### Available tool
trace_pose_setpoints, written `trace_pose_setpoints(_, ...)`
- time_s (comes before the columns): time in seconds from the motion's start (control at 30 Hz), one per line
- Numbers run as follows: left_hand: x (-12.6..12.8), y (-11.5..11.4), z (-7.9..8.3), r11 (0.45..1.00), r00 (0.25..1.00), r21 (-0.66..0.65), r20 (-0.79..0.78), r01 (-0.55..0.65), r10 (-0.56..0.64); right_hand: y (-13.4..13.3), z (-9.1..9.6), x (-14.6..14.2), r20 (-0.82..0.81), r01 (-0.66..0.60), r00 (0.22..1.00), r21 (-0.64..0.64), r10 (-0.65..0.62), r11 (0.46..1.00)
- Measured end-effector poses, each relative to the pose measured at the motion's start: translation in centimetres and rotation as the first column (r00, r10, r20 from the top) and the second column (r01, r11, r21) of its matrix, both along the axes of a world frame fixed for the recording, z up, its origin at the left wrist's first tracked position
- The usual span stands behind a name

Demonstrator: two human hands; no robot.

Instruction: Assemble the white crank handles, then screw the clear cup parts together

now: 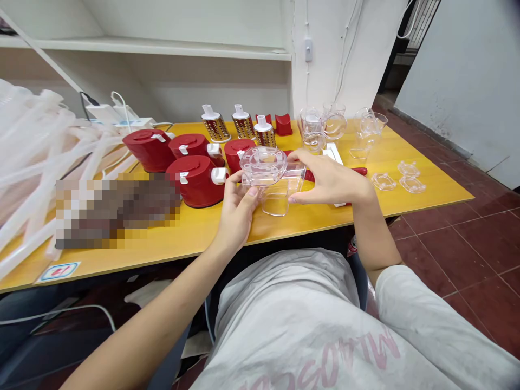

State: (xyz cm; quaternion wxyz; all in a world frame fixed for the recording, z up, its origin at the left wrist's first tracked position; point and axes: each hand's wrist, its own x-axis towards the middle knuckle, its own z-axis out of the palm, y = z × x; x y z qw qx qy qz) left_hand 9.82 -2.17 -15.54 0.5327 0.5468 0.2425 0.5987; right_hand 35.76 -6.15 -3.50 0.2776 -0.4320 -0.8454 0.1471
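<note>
Both my hands hold a clear plastic housing (271,179) just above the yellow table (195,233). My left hand (236,208) grips its lower left side, fingers wrapped around it. My right hand (331,181) closes on its right end, thumb under and fingers over. The housing has a round ringed top and a square chute below. Right behind it stand several red drum bases (195,181) with white knobs.
Three metal grater cones (242,124) and a red block (283,124) stand at the back. Clear plastic housings (325,127) and flat clear rings (406,181) lie right. A red-handled part (357,171) lies behind my right hand. White tubes (36,162) pile at left, beside a blurred patch.
</note>
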Motion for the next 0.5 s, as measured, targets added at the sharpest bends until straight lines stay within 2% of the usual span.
trace_pose_setpoints(0.13, -0.1, -0.1, 0.1, 0.997, 1.000, -0.078, -0.008, 0.010, -0.010, 0.9, -0.2, -0.1, 0.014, 0.005, 1.000, 0.056, -0.006, 0.998)
trace_pose_setpoints(0.3, -0.1, -0.5, 0.1, 0.999, 0.996, -0.021, -0.083, 0.045, -0.046, 1.3, 0.3, 2.3, -0.078, -0.065, 0.994, 0.156, 0.078, 0.986)
trace_pose_setpoints(0.37, -0.2, -0.7, 0.2, 0.999, 0.988, 0.005, -0.149, 0.051, -0.049, 0.7, 0.9, 3.9, -0.138, -0.012, 0.989, 0.259, 0.049, 0.966)
trace_pose_setpoints(0.43, -0.2, -0.8, 0.3, 0.999, 0.977, 0.012, -0.207, 0.053, -0.049, -0.1, 1.5, 6.0, -0.239, 0.158, 0.969, 0.393, -0.065, 0.906)
trace_pose_setpoints(0.5, -0.3, -0.9, 0.3, 0.998, 0.968, 0.018, -0.246, 0.056, -0.050, -0.9, 2.0, 8.8, -0.386, 0.391, 0.901, 0.521, -0.200, 0.759)
